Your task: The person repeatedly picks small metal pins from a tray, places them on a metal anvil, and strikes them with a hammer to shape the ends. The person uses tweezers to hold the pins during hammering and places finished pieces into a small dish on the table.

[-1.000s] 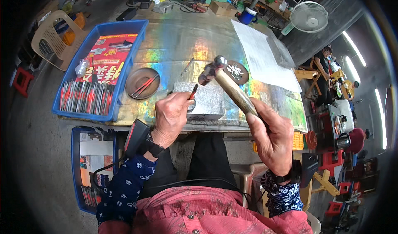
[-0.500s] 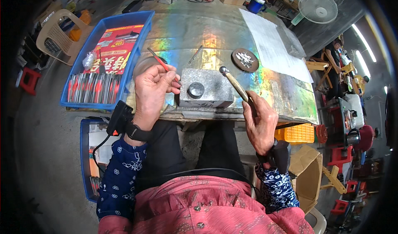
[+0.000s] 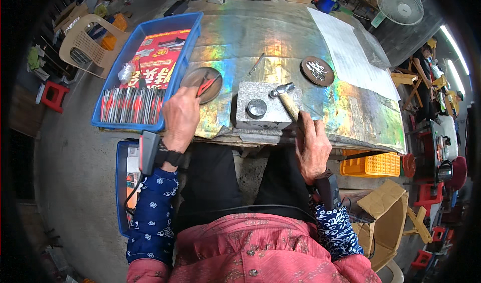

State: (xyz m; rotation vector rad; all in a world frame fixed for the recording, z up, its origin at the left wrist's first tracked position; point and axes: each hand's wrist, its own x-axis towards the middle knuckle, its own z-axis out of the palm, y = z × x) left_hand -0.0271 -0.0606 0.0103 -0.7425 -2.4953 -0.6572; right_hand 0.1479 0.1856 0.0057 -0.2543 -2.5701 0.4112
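Note:
My left hand [image 3: 181, 113] is closed over the near edge of a round brown dish [image 3: 188, 77], its fingertips together at a slim red-and-grey tool [image 3: 204, 86]. The tool's kind cannot be made out, and part of it is hidden by my fingers. My right hand [image 3: 312, 145] grips the wooden handle of a small hammer [image 3: 287, 104]. The hammer's metal head lies over the top of a grey metal block [image 3: 245, 93] at the table's front edge. On that block, left of the hammer, sits a short round dark metal piece [image 3: 256, 108].
Left of the dish, a blue tray [image 3: 194, 37] holds many slim red and silver pieces [image 3: 131, 105] in a row and a red printed sheet. A second brown dish [image 3: 303, 70] holds small silvery bits. A thin metal rod [image 3: 256, 64] and white paper sheets [image 3: 345, 47] lie on the table.
My left hand has moved from beside the block to the brown dish, carrying the slim tool. My right hand has lowered the hammer head toward the block. The view has shifted slightly.

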